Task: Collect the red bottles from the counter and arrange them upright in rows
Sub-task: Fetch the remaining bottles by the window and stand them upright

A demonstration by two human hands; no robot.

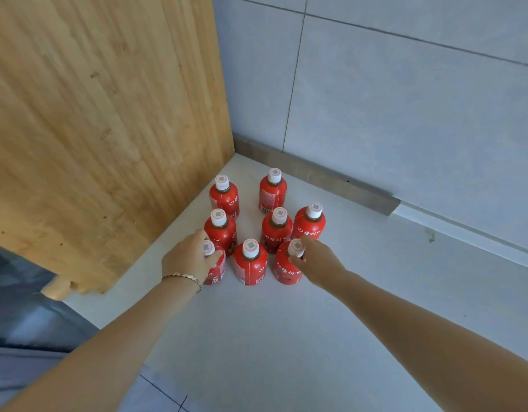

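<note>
Several red bottles with white caps stand upright in rows in the corner of the white counter [286, 337]. In the front row, my left hand [187, 258] grips the left bottle [216, 270] around its neck and shoulder. My right hand [315, 261] holds the right bottle [285, 270] at its cap and neck. Between them stands a free bottle [250, 264]. Behind are a left bottle [221, 230], a middle bottle [276, 230] and a right bottle [310, 223]. The back row has two bottles [224, 196] [272, 190].
A wooden cabinet panel [93, 129] rises along the left side, close to the left bottles. A grey tiled wall [390, 99] with a low backsplash strip [316, 176] closes the back. The counter edge drops to a dark floor [27, 322] at lower left.
</note>
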